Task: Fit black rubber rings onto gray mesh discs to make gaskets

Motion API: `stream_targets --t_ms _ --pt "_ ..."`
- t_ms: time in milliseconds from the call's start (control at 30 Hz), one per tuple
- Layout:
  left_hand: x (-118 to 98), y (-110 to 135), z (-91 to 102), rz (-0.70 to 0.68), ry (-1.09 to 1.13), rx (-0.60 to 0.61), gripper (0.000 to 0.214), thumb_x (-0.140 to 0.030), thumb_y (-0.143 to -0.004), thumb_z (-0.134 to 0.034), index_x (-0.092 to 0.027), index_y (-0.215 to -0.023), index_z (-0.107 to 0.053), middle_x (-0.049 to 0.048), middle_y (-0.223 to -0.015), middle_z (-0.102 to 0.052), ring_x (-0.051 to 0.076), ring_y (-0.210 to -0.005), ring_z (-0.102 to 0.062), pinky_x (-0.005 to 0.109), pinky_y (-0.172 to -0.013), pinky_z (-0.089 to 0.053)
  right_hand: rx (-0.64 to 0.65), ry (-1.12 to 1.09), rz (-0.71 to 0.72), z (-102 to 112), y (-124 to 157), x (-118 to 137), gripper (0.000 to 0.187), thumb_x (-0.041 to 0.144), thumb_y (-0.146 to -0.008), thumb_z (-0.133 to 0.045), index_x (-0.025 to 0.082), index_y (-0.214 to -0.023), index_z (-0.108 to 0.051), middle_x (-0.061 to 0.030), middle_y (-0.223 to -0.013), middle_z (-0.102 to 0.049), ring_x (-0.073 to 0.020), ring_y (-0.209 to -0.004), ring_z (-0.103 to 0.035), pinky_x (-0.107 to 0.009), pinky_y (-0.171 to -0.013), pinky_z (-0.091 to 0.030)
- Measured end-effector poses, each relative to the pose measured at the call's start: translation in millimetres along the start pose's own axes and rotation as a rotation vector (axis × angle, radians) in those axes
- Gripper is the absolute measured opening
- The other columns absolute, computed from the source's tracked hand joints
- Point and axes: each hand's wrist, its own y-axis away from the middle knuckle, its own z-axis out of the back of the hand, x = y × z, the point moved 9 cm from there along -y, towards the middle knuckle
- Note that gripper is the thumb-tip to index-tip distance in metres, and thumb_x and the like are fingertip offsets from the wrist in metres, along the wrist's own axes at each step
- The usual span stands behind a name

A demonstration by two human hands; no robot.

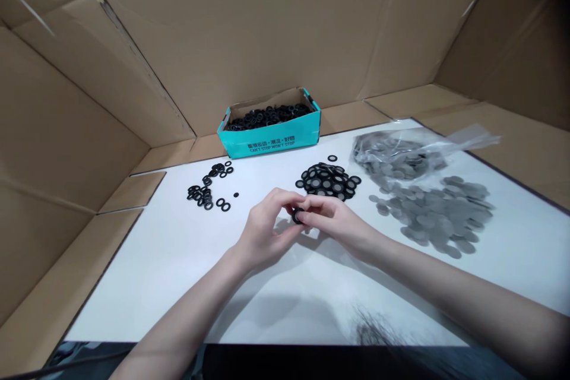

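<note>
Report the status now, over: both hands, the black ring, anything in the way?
Left hand and right hand both on black ring. Ring over white table, partly covered by right thumb. Ring pile just beyond; no obstruction seen.

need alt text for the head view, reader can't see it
A left hand and right hand meet at a small black ring above a white table. Behind them are a pile of grey-centred rings and a teal box holding black rings. Loose rings lie to the left; grey discs and a clear plastic bag lie to the right.
</note>
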Motion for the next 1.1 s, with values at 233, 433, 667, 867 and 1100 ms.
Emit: stream_targets --t_ms 233,433,667,867,1100 --pt "-6.4 0.4 1.4 -0.084 0.006 -0.052 0.040 -0.003 -0.080 -0.066 -0.022 -0.114 -0.053 0.0023 -0.097 -0.065 0.013 -0.083 -0.062 0.025 -0.075 -0.053 -0.005 -0.005 -0.029 -0.8 0.9 -1.2 0.029 0.045 -0.071 -0.073 0.018 -0.072 -0.061 0.0015 -0.071 -0.055 -0.0113 -0.065 -0.048 -0.026 -0.059 -0.036" --pt "-9.3 0.3 4.9 -0.105 -0.029 -0.108 0.037 -0.005 -0.081 -0.066 -0.021 -0.111 -0.053 0.0023 -0.093 -0.062 0.013 -0.080 -0.060 0.025 -0.071 -0.052 -0.016 -0.061 -0.004 -3.3 1.5 0.7 0.034 0.049 -0.070 -0.075 0.019 -0.068 -0.059 0.0017 -0.070 -0.054 -0.0121 -0.067 -0.048 -0.027 -0.064 -0.037" --pt "-8.2 0.5 3.7 -0.083 -0.051 -0.107 0.037 -0.007 -0.081 -0.067 -0.021 -0.112 -0.053 0.0037 -0.097 -0.063 0.014 -0.085 -0.062 0.026 -0.076 -0.053 -0.025 -0.118 0.028 -4.2 2.5 2.2 0.037 0.052 -0.069 -0.076 0.019 -0.068 -0.058 0.0024 -0.069 -0.053 -0.0119 -0.067 -0.046 -0.027 -0.064 -0.036" --pt "-11.6 1.8 4.4 -0.112 -0.050 -0.123 0.040 -0.005 -0.080 -0.068 -0.021 -0.112 -0.052 0.0031 -0.095 -0.064 0.014 -0.085 -0.062 0.026 -0.077 -0.053 -0.025 -0.106 0.027 -4.7 2.9 2.2 0.034 0.048 -0.071 -0.075 0.019 -0.068 -0.058 0.0031 -0.068 -0.052 -0.0116 -0.066 -0.046 -0.027 -0.063 -0.034" --pt "-11.8 3.7 4.0 -0.127 -0.052 -0.149 0.040 -0.007 -0.081 -0.070 -0.020 -0.113 -0.051 0.0032 -0.095 -0.063 0.013 -0.084 -0.063 0.025 -0.075 -0.053 -0.045 -0.077 0.010 -4.1 5.1 1.0 0.033 0.049 -0.072 -0.073 0.019 -0.070 -0.059 0.0023 -0.069 -0.053 -0.0124 -0.067 -0.047 -0.028 -0.064 -0.035"
